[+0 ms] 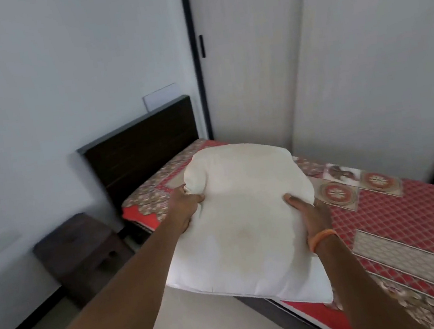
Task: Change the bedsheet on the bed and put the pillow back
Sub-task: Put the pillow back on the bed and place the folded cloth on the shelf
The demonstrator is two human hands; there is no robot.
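The pillow is held up over the near edge of the bed, both hands on it, its far end reaching toward the dark headboard and its lower corner hanging past the mattress side. A bunched fold on its left side is gripped by the left hand, fingers closed tight into the cloth; the right side is cupped by the right hand, thumb laid on top and the fingers hidden beneath, an orange band seen at the wrist. A red patterned bedsheet is already spread across the mattress, so the sheet change is judged done and only the placing of the pillow remains. Trouble could be met here: the pillow is soft and sagging, and if it is released too soon the overhanging corner could be dragged floorward by its own weight. If it is slid instead of lifted, the fresh sheet could be rucked up near the head end. A wooden stool stands beside the bed, near enough that it could be knocked on a careless step.
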